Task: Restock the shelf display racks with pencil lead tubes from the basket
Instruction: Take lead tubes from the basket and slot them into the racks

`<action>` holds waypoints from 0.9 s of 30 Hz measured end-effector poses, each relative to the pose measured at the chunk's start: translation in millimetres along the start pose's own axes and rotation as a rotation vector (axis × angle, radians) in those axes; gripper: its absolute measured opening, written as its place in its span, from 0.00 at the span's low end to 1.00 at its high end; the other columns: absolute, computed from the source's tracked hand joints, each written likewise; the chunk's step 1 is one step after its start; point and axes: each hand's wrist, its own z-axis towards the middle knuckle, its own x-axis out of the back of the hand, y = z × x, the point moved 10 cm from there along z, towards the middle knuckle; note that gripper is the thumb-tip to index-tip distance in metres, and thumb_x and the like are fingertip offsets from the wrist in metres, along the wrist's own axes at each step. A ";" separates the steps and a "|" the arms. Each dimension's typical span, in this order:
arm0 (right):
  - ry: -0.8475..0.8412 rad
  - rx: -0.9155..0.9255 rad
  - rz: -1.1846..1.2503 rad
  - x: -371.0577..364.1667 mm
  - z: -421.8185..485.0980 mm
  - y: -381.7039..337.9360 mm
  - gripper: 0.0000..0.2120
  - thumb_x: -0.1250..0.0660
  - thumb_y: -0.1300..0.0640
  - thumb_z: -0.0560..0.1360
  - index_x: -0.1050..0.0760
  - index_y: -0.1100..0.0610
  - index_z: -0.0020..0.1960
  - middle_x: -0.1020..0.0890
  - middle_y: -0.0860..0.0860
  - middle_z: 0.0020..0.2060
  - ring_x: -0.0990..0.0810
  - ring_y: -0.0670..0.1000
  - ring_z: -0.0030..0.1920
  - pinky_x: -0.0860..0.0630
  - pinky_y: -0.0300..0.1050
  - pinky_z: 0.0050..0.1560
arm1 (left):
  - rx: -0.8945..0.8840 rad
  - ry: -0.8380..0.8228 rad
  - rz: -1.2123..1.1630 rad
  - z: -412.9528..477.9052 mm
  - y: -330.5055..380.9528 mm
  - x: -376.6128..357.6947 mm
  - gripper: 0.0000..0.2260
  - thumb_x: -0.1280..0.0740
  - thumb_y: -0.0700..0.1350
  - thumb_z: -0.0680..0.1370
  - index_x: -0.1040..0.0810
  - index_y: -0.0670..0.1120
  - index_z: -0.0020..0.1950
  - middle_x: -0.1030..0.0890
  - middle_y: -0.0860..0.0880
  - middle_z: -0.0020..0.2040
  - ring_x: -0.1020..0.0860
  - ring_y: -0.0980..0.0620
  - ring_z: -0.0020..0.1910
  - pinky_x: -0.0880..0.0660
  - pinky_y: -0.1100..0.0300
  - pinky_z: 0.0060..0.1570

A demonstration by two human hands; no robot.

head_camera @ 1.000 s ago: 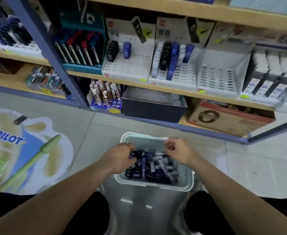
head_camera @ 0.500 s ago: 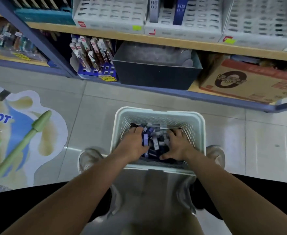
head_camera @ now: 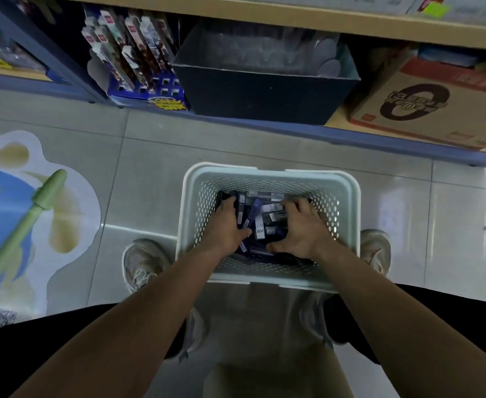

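Now left hand [head_camera: 226, 225] and right hand [head_camera: 303, 234], inside basket [head_camera: 264, 168], both clawed round pencil lead tubes [head_camera: 260, 225]. Likely light, rigid, slick plastic; grab bunches across barrels.

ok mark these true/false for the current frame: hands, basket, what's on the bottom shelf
1. The left hand and right hand are both in the basket. True.
2. The basket sits on a shelf. False: it stands on the floor, between the shoes.
3. The basket is empty. False: it holds tubes, some marked HB.
4. A dark bin stands on the bottom shelf beyond the basket. True.
5. The cardboard box is left of the bin. False: it is to the right of it.
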 end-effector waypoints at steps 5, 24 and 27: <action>0.055 -0.019 0.048 6.4 2.3 0.5 0.45 0.24 0.39 0.66 0.41 0.55 0.74 0.36 0.56 0.68 0.35 0.58 0.68 0.36 0.49 0.69 | 0.022 0.010 -0.100 3.4 -2.5 -2.4 0.34 0.24 0.43 0.75 0.37 0.43 0.77 0.27 0.42 0.71 0.26 0.44 0.67 0.29 0.56 0.64; 0.128 0.006 0.274 12.2 28.4 -8.6 0.20 0.27 0.43 0.72 0.23 0.51 0.60 0.16 0.50 0.50 0.18 0.53 0.48 0.20 0.51 0.50 | 0.044 0.117 -0.368 22.5 -7.3 -1.6 0.27 0.23 0.44 0.73 0.32 0.44 0.68 0.18 0.45 0.56 0.20 0.45 0.54 0.23 0.47 0.58; 0.127 0.019 0.341 10.3 28.9 -6.5 0.21 0.26 0.44 0.72 0.22 0.51 0.62 0.16 0.50 0.53 0.19 0.53 0.51 0.21 0.51 0.52 | 0.049 0.116 -0.426 25.8 -5.2 -5.0 0.25 0.23 0.44 0.73 0.30 0.44 0.65 0.18 0.47 0.55 0.19 0.46 0.53 0.23 0.50 0.57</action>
